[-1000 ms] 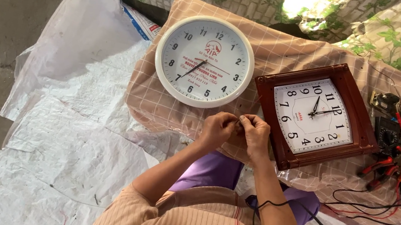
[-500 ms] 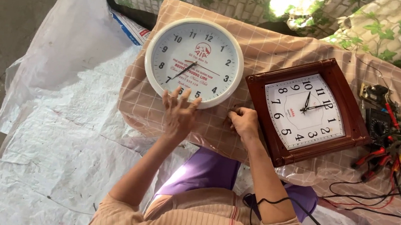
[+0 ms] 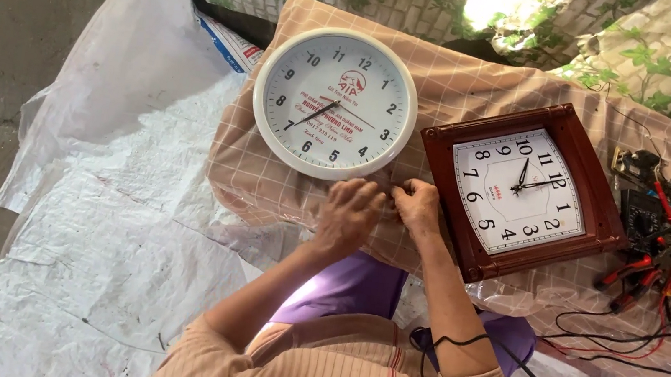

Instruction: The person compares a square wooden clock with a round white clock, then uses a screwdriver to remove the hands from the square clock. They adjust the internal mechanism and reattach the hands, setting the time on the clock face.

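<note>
- While both hands met below the round white clock (image 3: 334,102), the left hand (image 3: 349,214) and right hand (image 3: 417,208) pinched something too small to tell.
- Beside them lay the square brown clock (image 3: 520,191) on the checked cloth (image 3: 466,77).

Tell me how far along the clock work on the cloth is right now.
Laid out: the round white clock and the square brown-framed clock lie face up on the checked cloth, tools at the side. In hand: left hand and right hand meet between the clocks over something too small to identify. Left: neither clock is opened or turned over.
</note>
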